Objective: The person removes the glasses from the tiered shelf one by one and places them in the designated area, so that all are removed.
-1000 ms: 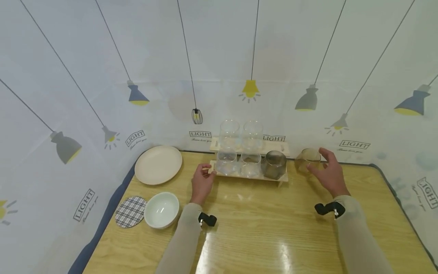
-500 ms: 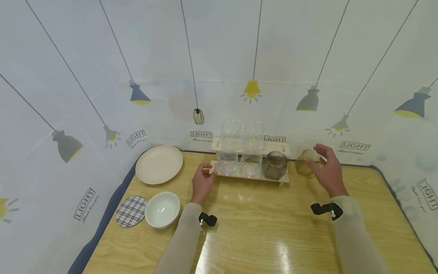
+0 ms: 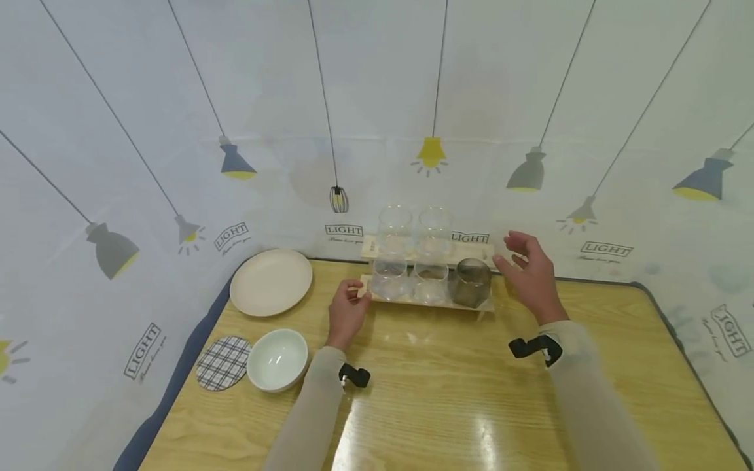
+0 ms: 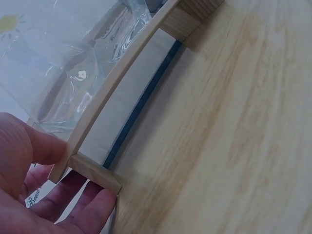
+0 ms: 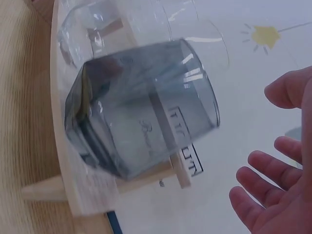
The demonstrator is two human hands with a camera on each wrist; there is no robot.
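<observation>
A two-tier wooden rack stands against the back wall. My left hand grips its left end, thumb above and fingers underneath in the left wrist view. Two clear glasses are on the upper tier. Below them are two more clear glasses and, at the right end, a smoky grey glass. My right hand is just right of the rack, fingers spread and holding nothing. In the right wrist view, a gap separates it from the grey glass. The amber glass seen earlier is not visible now.
On the left of the wooden table are a cream plate, a white bowl and a round checked mat. The printed wall covering rises directly behind the rack.
My right hand has let go of the amber glass and moved left toward the rack's right end. My left hand has stayed on the rack.
</observation>
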